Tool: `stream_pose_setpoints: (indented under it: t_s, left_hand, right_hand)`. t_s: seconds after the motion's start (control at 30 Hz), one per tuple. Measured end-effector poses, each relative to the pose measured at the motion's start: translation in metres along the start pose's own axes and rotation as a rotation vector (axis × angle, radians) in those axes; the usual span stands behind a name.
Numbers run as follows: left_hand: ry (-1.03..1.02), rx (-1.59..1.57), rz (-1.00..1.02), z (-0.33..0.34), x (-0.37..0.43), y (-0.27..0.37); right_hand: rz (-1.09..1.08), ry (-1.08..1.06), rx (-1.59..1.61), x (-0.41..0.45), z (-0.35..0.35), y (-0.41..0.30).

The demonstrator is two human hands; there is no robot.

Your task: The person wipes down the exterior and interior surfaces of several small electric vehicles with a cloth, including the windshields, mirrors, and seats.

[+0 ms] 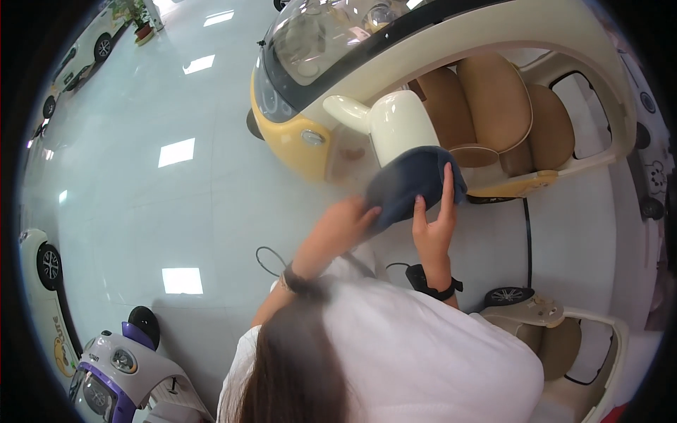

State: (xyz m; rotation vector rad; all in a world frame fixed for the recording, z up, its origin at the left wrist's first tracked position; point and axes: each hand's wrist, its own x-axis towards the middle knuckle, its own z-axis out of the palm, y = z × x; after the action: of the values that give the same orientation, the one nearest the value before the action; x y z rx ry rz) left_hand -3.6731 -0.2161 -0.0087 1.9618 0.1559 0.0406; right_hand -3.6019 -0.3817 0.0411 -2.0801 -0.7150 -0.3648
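A dark blue cloth [404, 182] is stretched between my two hands, in front of the cream vehicle. My left hand [346, 222] grips its left end, the thumb lying on top. On the right edge, my right hand [436, 222] holds it with fingers spread along the fabric. The cloth overlaps the lower end of a glossy cream part, apparently a side mirror housing [404, 124], so that end is hidden. From the housing a rounded arm [346, 112] reaches left towards the vehicle's front. Whether cloth and housing touch cannot be told.
Behind the housing stands a small cream and yellow vehicle [296, 150] with brown seats [494, 98] in its open doorway. A purple and white scooter [124, 362] is at lower left, another cream vehicle [550, 317] at lower right. A black cable [527, 243] crosses the glossy floor [254, 211].
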Motion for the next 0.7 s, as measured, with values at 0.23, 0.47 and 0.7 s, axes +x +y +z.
stream_pose_setpoints:
  t_s: [0.23, 0.47, 0.7]
  left_hand:
    - [0.027, 0.029, 0.127, -0.061, -0.008, -0.024]
    - [-0.058, -0.109, 0.154, -0.133, 0.044, -0.052]
    - [-0.354, -0.008, 0.108, -0.18, 0.124, -0.047]
  right_hand:
    - [0.017, 0.149, -0.206, 0.034, 0.035, -0.019]
    - [-0.14, 0.335, -0.648, 0.07, 0.057, -0.014]
    - [0.098, 0.436, -0.723, 0.087, 0.076, -0.024]
